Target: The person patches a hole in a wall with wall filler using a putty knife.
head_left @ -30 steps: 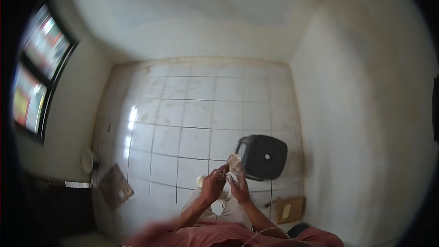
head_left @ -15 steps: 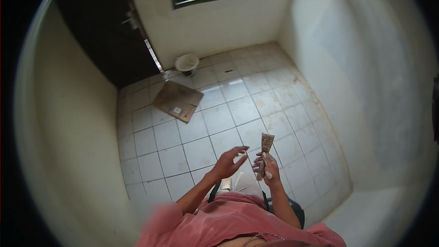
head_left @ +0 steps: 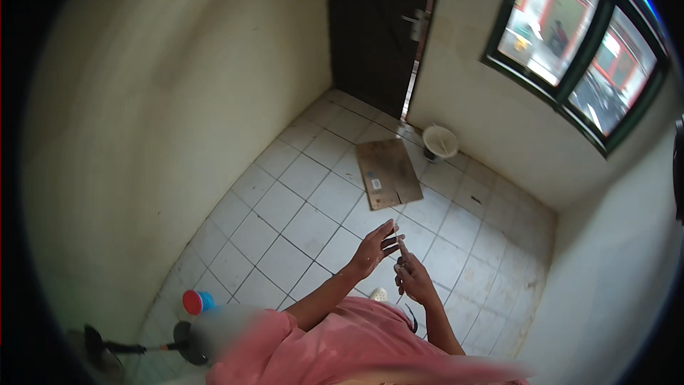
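My right hand [head_left: 415, 278] is closed on a putty knife [head_left: 402, 241], seen almost edge-on, with its blade pointing up and away from me. My left hand [head_left: 372, 252] is just left of the blade, fingers apart and slightly bent, with the fingertips at the blade; whether they touch it is hard to tell. Pale residue marks the fingers. Beyond both hands a brown, stained board [head_left: 388, 171] lies flat on the tiled floor [head_left: 299, 217].
A pale bucket [head_left: 439, 144] holding a stick stands by the dark door [head_left: 367, 28], below a green-framed window [head_left: 559, 43]. At lower left are a red-and-blue container [head_left: 197, 302] and a dark, long-handled item [head_left: 128, 349]. Walls [head_left: 142, 157] flank both sides.
The view has swung toward the door and left wall, bringing the red-and-blue container in. My left hand has moved up toward the knife, which has turned from face-on to edge-on.
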Motion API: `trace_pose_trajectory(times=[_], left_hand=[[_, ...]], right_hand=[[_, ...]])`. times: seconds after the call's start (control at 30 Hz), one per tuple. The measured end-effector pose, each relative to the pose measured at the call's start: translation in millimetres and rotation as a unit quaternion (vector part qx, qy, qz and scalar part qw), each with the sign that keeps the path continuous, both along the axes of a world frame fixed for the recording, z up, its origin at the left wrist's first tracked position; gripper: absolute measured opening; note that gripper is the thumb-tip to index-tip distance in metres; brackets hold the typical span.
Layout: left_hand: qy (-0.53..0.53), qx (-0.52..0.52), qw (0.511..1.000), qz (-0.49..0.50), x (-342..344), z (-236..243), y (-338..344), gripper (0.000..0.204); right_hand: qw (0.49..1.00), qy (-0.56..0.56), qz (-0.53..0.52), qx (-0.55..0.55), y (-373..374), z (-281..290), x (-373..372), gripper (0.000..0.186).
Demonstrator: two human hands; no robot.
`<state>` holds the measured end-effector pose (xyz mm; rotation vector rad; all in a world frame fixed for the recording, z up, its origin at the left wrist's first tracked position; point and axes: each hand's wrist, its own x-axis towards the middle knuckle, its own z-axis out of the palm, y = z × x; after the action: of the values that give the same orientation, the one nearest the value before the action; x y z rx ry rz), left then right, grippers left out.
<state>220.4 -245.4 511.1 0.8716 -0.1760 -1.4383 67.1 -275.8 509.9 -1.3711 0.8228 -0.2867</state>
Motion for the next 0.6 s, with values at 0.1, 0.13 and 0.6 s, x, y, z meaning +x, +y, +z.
trace_pose_trajectory(times=[0.1,0.13,0.6], left_hand=[[-0.131,0.018,0.991,0.016,23.0,-5.5,-10.7,0.05],[-0.218,0.024,0.975,-0.018,32.1,-9.6,-13.8,0.048],[-0.196,0.025,0.895,0.401,210.9,23.1,-75.4,0.044]], right_hand=[[0.959,0.075,0.136,-0.237,-33.1,-0.3,31.8,0.059],[0.955,0.068,0.159,-0.239,-41.3,2.5,46.6,0.059],[0.928,0.024,0.184,-0.324,-124.8,13.3,252.0,0.041]])
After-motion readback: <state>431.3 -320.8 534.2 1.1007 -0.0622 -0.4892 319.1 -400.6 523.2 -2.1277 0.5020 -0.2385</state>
